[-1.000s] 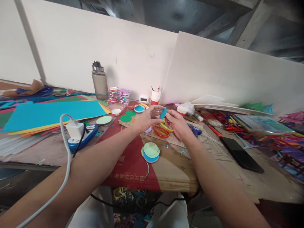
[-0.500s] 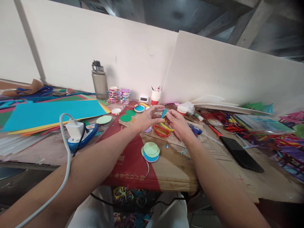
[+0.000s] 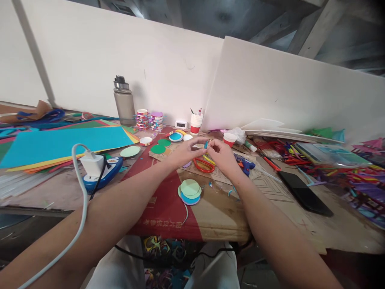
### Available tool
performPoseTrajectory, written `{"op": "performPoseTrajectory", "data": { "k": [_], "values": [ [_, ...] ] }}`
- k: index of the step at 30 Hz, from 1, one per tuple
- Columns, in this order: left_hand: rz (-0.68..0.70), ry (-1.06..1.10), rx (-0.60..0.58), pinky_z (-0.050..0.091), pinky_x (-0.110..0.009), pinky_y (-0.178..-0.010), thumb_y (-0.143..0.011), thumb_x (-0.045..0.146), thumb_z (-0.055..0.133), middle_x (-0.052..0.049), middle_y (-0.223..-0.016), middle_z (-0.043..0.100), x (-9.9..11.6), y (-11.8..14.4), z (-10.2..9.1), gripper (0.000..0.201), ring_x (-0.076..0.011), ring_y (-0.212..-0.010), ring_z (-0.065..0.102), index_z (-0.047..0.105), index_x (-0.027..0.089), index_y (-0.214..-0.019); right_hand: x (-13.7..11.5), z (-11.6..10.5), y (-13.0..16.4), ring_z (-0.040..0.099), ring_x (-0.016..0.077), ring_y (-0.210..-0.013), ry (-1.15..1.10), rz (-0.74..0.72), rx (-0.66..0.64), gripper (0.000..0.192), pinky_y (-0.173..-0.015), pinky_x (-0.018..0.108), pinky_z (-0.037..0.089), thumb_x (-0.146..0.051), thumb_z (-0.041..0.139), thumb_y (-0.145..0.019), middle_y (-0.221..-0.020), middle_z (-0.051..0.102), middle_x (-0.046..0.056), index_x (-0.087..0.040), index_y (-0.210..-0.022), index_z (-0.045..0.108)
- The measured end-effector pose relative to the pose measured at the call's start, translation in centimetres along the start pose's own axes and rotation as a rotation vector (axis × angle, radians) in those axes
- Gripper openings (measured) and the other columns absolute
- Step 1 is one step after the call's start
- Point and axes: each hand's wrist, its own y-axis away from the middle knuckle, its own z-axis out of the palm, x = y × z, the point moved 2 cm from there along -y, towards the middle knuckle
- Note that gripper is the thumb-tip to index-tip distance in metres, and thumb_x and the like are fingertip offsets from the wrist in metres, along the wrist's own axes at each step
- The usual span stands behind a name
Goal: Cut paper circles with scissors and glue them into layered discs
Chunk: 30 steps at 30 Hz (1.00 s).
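Observation:
Between my two hands, above the middle of the table, is a small blue paper piece (image 3: 206, 145), mostly covered by fingers. My left hand (image 3: 190, 153) grips it between thumb and fingers from the left. From the right, the fingers of my right hand (image 3: 221, 155) pinch at its edge. Just below the hands lie red-handled scissors (image 3: 203, 165) and a yellow strip (image 3: 209, 160). Nearer to me, a small stack of pale green and blue paper discs (image 3: 190, 191) rests on the cardboard. Green paper circles (image 3: 158, 149) lie to the left of my left hand.
A bottle (image 3: 124, 102), stacked paper rings (image 3: 142, 119) and a cup with pens (image 3: 196, 122) stand along the back board. Coloured sheets (image 3: 66, 143) and a power strip (image 3: 104, 176) with a white cable are left. A glue gun (image 3: 246, 163) and phone (image 3: 303, 193) lie right.
My right hand has turned and its fingers have closed in on the blue paper piece, which shows less than before. The whole view has shifted slightly.

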Motion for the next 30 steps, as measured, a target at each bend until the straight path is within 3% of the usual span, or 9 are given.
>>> {"op": "performPoseTrajectory", "data": {
  "k": [6, 13, 19, 23, 26, 30],
  "values": [
    [-0.034, -0.035, -0.017, 0.049, -0.037, -0.093, -0.083, 0.034, 0.061, -0.010, -0.136, 0.057, 0.0, 0.1, 0.2, 0.045, -0.0255, -0.114, 0.057, 0.063, 0.021, -0.126, 0.0, 0.1, 0.1, 0.042, 0.0132, -0.061, -0.131, 0.098, -0.049, 0.013, -0.060, 0.028, 0.033, -0.030, 0.053, -0.074, -0.061, 0.049, -0.003, -0.022, -0.064, 0.051],
    [0.024, -0.074, -0.002, 0.046, -0.036, -0.099, -0.078, 0.019, 0.056, -0.006, -0.123, 0.065, 0.0, -0.1, 0.3, 0.042, -0.0239, -0.116, 0.057, 0.068, 0.022, -0.118, 0.4, 0.5, 0.1, 0.044, 0.0126, -0.060, -0.214, 0.151, -0.066, 0.019, -0.060, 0.028, 0.036, -0.036, 0.058, -0.074, -0.061, 0.051, -0.003, -0.021, -0.064, 0.054],
    [-0.124, 0.085, 0.026, 0.054, -0.032, -0.072, -0.077, 0.023, 0.057, -0.010, -0.119, 0.065, -0.1, 0.1, 0.3, 0.048, -0.0210, -0.092, 0.065, 0.062, 0.019, -0.125, 0.9, -0.2, 0.4, 0.045, 0.0126, -0.057, -0.266, 0.189, -0.033, 0.027, -0.057, 0.027, 0.036, -0.047, 0.061, -0.076, -0.063, 0.052, -0.003, -0.021, -0.074, 0.056],
    [-0.171, 0.249, 0.023, 0.054, -0.028, -0.062, -0.081, 0.025, 0.056, -0.013, -0.123, 0.063, -0.6, 0.1, 0.3, 0.051, -0.0195, -0.085, 0.067, 0.056, 0.018, -0.131, 1.8, -3.8, 0.8, 0.049, 0.0152, -0.061, -0.013, 0.200, 0.084, 0.029, -0.062, 0.029, 0.039, -0.050, 0.057, -0.076, -0.067, 0.058, 0.000, -0.021, -0.075, 0.056],
    [-0.190, 0.337, 0.021, 0.054, -0.026, -0.060, -0.083, 0.024, 0.054, -0.014, -0.127, 0.060, -0.7, 0.1, 0.3, 0.050, -0.0197, -0.087, 0.068, 0.054, 0.017, -0.132, 3.0, -7.5, 1.8, 0.055, 0.0175, -0.068, 0.383, 0.199, 0.171, 0.025, -0.067, 0.030, 0.040, -0.043, 0.051, -0.080, -0.074, 0.064, 0.004, -0.019, -0.076, 0.058],
    [-0.208, 0.337, 0.042, 0.053, -0.024, -0.058, -0.081, 0.021, 0.055, -0.014, -0.128, 0.059, -0.5, 0.1, 0.4, 0.049, -0.0187, -0.085, 0.069, 0.056, 0.018, -0.130, 5.5, -10.5, 3.9, 0.063, 0.0236, -0.079, 0.857, 0.396, 0.102, 0.032, -0.069, 0.032, 0.042, -0.044, 0.046, -0.087, -0.085, 0.069, 0.014, -0.016, -0.082, 0.062]
  ]
}}
